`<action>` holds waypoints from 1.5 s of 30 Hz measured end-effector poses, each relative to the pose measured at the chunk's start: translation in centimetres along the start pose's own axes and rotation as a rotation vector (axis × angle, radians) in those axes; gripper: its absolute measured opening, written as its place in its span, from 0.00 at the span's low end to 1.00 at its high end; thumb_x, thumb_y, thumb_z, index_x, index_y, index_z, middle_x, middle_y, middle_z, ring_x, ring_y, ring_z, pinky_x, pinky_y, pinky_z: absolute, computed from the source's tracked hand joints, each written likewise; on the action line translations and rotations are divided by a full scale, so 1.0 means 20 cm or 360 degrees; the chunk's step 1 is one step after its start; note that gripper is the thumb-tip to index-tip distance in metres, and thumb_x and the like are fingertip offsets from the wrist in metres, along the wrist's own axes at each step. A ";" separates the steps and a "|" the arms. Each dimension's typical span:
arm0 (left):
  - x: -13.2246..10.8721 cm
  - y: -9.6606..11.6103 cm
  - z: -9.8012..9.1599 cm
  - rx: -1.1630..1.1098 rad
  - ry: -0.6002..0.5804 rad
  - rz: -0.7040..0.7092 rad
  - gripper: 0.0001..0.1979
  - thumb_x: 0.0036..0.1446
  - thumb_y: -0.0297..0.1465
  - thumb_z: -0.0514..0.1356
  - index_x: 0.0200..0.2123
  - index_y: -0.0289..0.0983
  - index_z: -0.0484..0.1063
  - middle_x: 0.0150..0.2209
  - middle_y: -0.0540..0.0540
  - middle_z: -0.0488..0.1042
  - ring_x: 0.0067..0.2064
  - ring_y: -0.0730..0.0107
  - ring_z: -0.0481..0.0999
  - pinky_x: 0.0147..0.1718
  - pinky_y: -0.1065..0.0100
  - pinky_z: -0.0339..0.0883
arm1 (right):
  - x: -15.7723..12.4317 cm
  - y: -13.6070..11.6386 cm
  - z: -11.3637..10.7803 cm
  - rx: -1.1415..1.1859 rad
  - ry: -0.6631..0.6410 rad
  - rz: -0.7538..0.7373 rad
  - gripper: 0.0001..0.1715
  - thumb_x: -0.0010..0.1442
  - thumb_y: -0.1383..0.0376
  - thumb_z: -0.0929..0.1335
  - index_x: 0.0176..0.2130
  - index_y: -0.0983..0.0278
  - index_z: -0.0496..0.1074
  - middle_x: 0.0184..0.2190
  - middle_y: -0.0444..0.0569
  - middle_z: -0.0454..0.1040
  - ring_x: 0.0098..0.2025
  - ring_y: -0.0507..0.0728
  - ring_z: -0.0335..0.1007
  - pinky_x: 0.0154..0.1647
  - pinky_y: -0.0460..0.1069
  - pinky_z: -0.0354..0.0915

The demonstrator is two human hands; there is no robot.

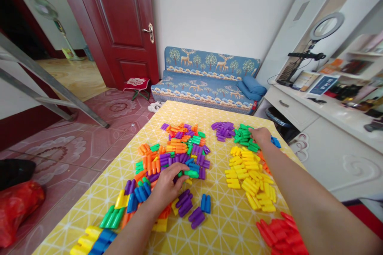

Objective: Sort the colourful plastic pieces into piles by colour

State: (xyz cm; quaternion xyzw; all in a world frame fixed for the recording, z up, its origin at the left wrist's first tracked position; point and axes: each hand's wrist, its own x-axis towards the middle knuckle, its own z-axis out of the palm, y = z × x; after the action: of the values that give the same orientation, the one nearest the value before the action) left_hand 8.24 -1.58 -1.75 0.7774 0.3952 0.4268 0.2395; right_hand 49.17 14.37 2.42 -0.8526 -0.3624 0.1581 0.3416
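Observation:
My left hand point(170, 181) is closed on a green bullet-shaped plastic block point(191, 173), pinched between thumb and fingers, over a mixed heap of such blocks. Around it lie orange blocks point(151, 164), purple blocks point(184, 203) and blue blocks point(205, 203), many joined side by side. Farther off to the right, my right hand point(261, 136) reaches to a pile of green blocks point(243, 134), its fingers pressed together at the pile's right edge. Whatever is in those fingers is hidden. A purple pile point(223, 129) sits left of the green one, and a large yellow pile point(248, 173) lies nearer me.
Red blocks point(279, 233) lie at the near right, partly behind my right forearm. A patterned yellow cloth point(227, 231) covers the table. Beyond stands a blue sofa point(200, 79); a white cabinet point(326, 131) is on the right, a metal ladder point(56, 83) on the left.

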 end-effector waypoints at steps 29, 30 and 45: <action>0.02 0.06 -0.03 -0.0195 0.0175 0.0018 0.07 0.55 0.30 0.62 0.38 0.38 0.75 0.36 0.44 0.77 0.38 0.67 0.77 0.36 0.68 0.72 | -1.57 0.00 0.38 0.1287 -0.0834 -0.0580 0.17 0.55 0.55 0.68 0.43 0.61 0.73 0.33 0.47 0.75 0.31 0.54 0.69 0.30 0.47 0.67; 0.02 0.06 -0.03 -0.0222 0.0196 -0.0001 0.07 0.55 0.29 0.62 0.38 0.38 0.75 0.37 0.44 0.77 0.39 0.66 0.77 0.37 0.68 0.72 | -1.57 0.01 0.39 0.1305 -0.0844 -0.0525 0.17 0.55 0.55 0.68 0.42 0.62 0.72 0.30 0.46 0.74 0.28 0.53 0.68 0.27 0.47 0.66; 0.00 0.07 0.01 -0.0191 -0.0099 0.0094 0.13 0.61 0.26 0.54 0.45 0.39 0.75 0.50 0.42 0.74 0.51 0.64 0.74 0.49 0.63 0.70 | -1.64 -0.01 0.38 0.1589 -0.1321 -0.0447 0.19 0.61 0.50 0.63 0.42 0.61 0.72 0.26 0.44 0.73 0.25 0.53 0.68 0.29 0.48 0.66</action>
State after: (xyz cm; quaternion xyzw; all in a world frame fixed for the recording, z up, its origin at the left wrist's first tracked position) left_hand 8.92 -2.38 -0.90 0.7858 0.3381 0.4323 0.2853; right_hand 22.68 -5.75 -2.08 -0.4049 -0.4548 0.5762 0.5451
